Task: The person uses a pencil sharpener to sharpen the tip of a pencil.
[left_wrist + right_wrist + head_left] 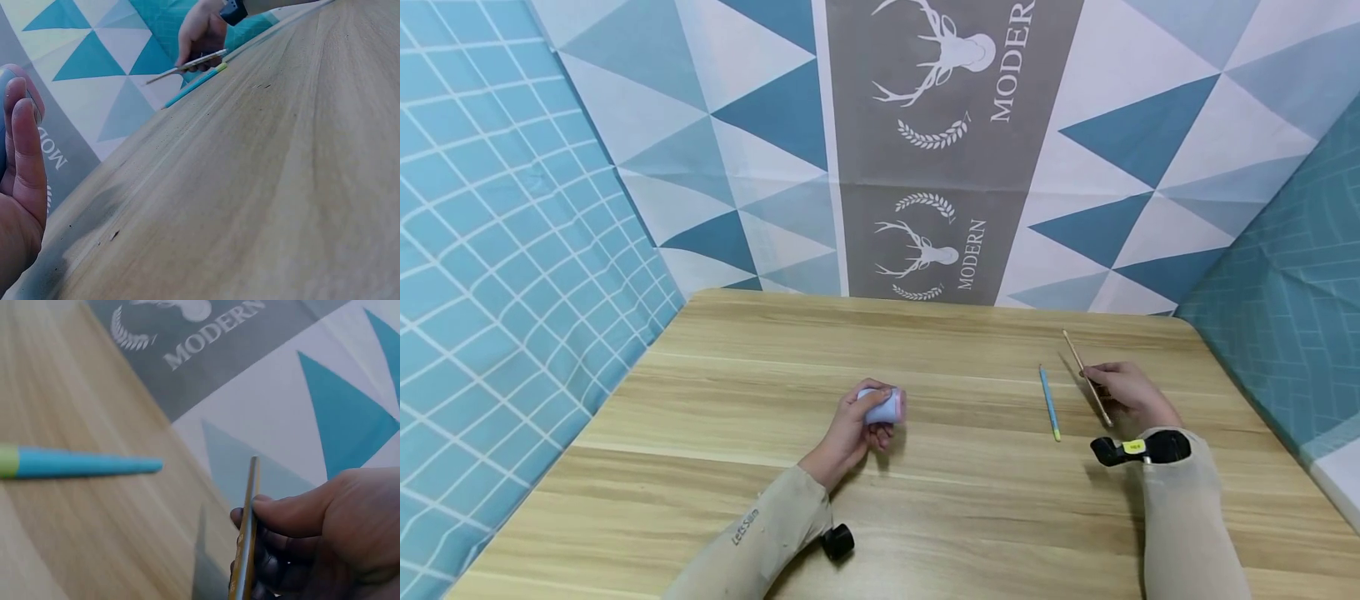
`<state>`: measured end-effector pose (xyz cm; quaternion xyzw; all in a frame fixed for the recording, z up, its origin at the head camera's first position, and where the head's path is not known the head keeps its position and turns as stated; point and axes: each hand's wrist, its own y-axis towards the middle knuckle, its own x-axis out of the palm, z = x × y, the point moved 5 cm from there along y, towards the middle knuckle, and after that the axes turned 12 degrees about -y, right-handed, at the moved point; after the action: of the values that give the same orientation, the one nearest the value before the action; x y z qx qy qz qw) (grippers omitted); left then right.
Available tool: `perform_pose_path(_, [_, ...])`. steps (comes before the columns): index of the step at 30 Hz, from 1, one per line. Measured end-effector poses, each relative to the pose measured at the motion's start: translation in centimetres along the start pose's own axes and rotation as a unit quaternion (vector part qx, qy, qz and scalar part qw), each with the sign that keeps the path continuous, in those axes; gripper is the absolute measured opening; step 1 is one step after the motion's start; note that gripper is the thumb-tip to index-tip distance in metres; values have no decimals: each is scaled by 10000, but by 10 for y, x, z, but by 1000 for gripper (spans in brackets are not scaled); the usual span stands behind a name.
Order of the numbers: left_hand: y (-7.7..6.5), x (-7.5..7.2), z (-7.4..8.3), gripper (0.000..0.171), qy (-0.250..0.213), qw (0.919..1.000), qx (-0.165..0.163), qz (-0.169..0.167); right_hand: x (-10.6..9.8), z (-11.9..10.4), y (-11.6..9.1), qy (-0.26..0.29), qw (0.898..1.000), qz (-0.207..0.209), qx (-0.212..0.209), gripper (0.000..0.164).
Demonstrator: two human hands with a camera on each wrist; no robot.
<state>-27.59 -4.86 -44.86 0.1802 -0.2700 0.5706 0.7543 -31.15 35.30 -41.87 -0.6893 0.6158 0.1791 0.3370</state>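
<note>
My left hand [852,427] grips a small, rounded light-blue object with a pink end [883,406], held above the table. Its exact kind cannot be told. Only an edge of it shows in the left wrist view, beside my fingers [28,147]. Over on the right, my right hand [1131,393] pinches a thin gold-coloured pencil [245,550] between thumb and fingers, tilted and raised off the tabletop. A blue pencil [1048,404] with a yellow-green end lies on the wood just left of that hand, apart from it.
The wood-grain table [737,350] spans the area under both hands. Behind it hangs a patterned cloth [917,167] with triangles, deer heads and lettering. A blue tile-pattern sheet [512,208] borders the left side, and a teal one [1277,275] the right.
</note>
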Motion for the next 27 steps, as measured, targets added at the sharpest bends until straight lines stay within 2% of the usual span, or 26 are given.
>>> perform_pose_path(2, [0,0,0,13,4,10000,-4,-4,2,2,0,-45,10000,-36,37,51])
perform_pose_path(7, [0,1,1,12,-6,10000,-17,-12,5,0,3,-666,9978,15,-61,45])
perform_pose_path(9, [-1,1,1,12,-8,10000,-23,-16,6,-2,4,-1041,9945,67,-110,42])
perform_pose_path(15, [-1,1,0,10,5,10000,-64,-12,9,-6,5,-1615,9866,193,-127,39])
perform_pose_path(22, [-1,2,-1,9,13,9999,-155,-55,7,-7,1,-1757,9821,679,-51,35])
perform_pose_path(27, [0,2,-3,9,12,9994,-337,-118,9,-7,0,-1581,9843,778,-66,30])
